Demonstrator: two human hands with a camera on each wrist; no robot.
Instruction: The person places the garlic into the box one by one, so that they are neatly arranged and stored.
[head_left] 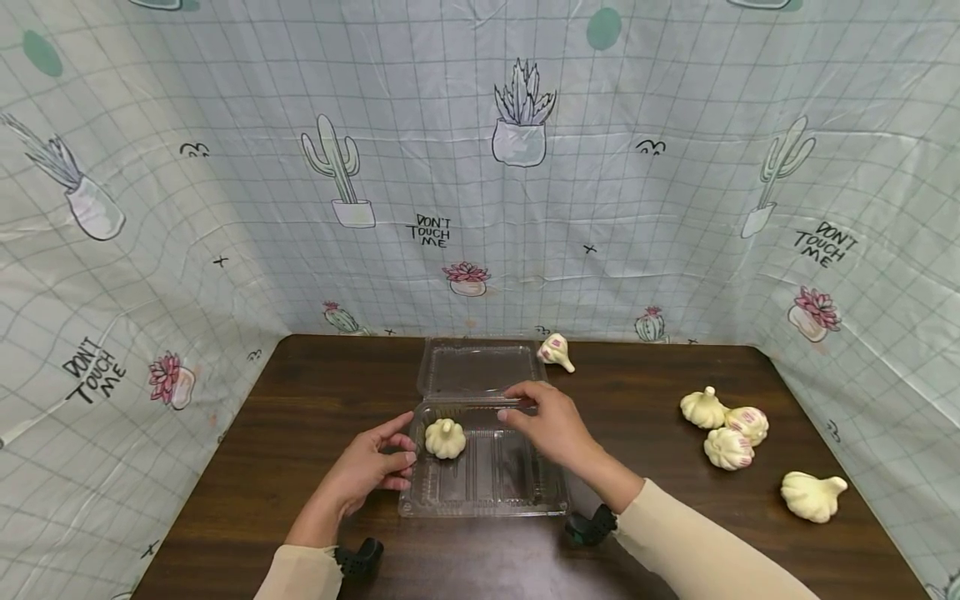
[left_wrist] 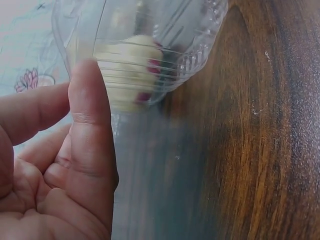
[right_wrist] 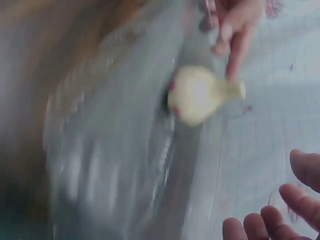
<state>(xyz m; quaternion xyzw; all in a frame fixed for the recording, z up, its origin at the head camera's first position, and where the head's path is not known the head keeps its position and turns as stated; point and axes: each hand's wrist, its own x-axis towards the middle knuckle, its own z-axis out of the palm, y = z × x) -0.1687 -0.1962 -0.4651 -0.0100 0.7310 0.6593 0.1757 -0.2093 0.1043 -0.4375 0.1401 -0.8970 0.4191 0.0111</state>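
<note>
A clear plastic clamshell container (head_left: 491,508) lies on the table with its lid (head_left: 480,371) folded back. One garlic bulb (head_left: 446,439) sits in the left part of its base, stem up; the right wrist view shows this bulb (right_wrist: 195,95) blurred. My left hand (head_left: 367,467) is at the container's left rim, its fingers spread and touching the edge. Over the right side of the base, near the hinge, hovers my right hand (head_left: 555,425). Its fingers (right_wrist: 275,220) are loosely bent with nothing between them.
Beside the lid's right edge lies a garlic bulb (head_left: 555,352). Three more bulbs (head_left: 729,448) cluster on the right of the dark wooden table (head_left: 637,533), and another bulb (head_left: 813,497) is nearer the right edge. A patterned cloth (head_left: 480,183) encloses the back and sides.
</note>
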